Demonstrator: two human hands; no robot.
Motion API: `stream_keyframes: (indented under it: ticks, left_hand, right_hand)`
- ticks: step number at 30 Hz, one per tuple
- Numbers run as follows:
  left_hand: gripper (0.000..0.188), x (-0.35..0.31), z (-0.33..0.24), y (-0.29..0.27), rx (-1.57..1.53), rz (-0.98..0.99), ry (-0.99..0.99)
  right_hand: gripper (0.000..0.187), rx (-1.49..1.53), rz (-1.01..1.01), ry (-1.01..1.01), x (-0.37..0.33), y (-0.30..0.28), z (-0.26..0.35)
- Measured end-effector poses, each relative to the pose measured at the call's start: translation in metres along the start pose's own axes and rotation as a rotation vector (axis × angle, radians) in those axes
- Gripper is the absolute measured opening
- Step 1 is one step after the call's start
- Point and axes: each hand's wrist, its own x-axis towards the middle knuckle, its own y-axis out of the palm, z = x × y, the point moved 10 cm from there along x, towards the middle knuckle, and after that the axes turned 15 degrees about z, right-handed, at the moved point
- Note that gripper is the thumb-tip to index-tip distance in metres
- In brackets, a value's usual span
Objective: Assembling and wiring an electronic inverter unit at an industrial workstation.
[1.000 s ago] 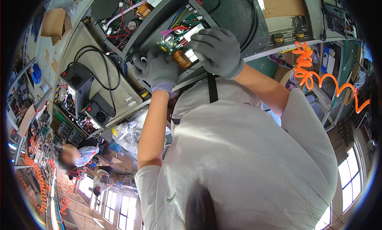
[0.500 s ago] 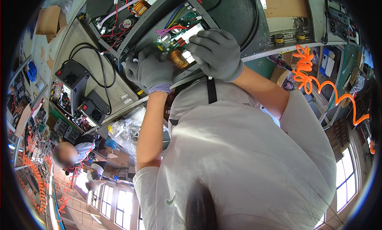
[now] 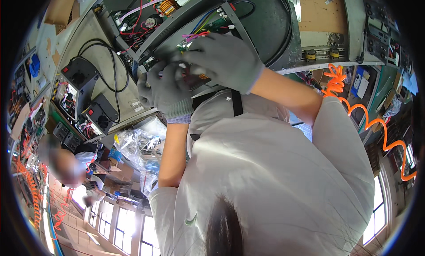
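In front of me lies an open dark metal case (image 3: 245,36) with a green circuit board (image 3: 215,23) and pink and blue wires inside. Over its near left end, my left hand (image 3: 168,90), in a grey glove, has its fingers curled; what they hold is hidden. My right hand (image 3: 228,61), also gloved, reaches across the board with bent fingers meeting the left fingertips. A small white piece shows between the two hands, too blurred to name. Most of the copper coil (image 3: 203,76) is covered by my right hand.
Another open case with a copper coil (image 3: 168,7) stands beyond. Two black units (image 3: 79,74) with red switches and a black cable (image 3: 117,81) lie at the left. Plastic bags (image 3: 144,145) sit below the bench edge. An orange coiled hose (image 3: 367,118) hangs right. A person (image 3: 82,160) is at far left.
My right hand has moved left and nearer to me, over the coil, to meet my left hand. The left hand has shifted slightly toward me. The view has tilted a little.
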Motion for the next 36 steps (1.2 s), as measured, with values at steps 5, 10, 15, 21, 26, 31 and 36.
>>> stream_keyframes:
  ticks: [5, 10, 15, 21, 26, 31, 36]
  left_hand:
    - [0.018, 0.001, 0.004, 0.004, -0.019, 0.138, 0.000]
    - [0.034, -0.005, 0.010, -0.005, -0.274, -0.020, 0.134]
    - [0.027, -0.031, 0.022, -0.010, -0.255, -0.095, 0.170]
    - [0.036, -0.038, 0.014, 0.015, -0.163, 0.047, 0.176]
    - [0.042, -0.020, 0.004, 0.031, -0.130, 0.248, 0.301]
    - [0.037, -0.033, 0.013, 0.027, -0.088, 0.247, 0.338]
    - [0.027, -0.060, 0.042, 0.030, -0.165, 0.171, 0.136]
  right_hand:
    - [0.043, -0.123, 0.469, -0.065, 0.055, 0.053, 0.016]
    - [0.030, -0.362, 0.520, -0.131, 0.074, 0.042, 0.022]
    - [0.015, -0.734, 0.659, -0.035, 0.090, 0.064, 0.002]
    - [0.027, -0.275, 0.882, -0.148, 0.098, 0.091, 0.010]
    - [0.025, -0.384, 0.925, -0.116, 0.107, 0.106, 0.017]
    - [0.019, -0.386, 0.886, -0.271, 0.103, 0.112, 0.029]
    - [0.019, -0.475, 1.066, -0.402, 0.092, 0.140, 0.036]
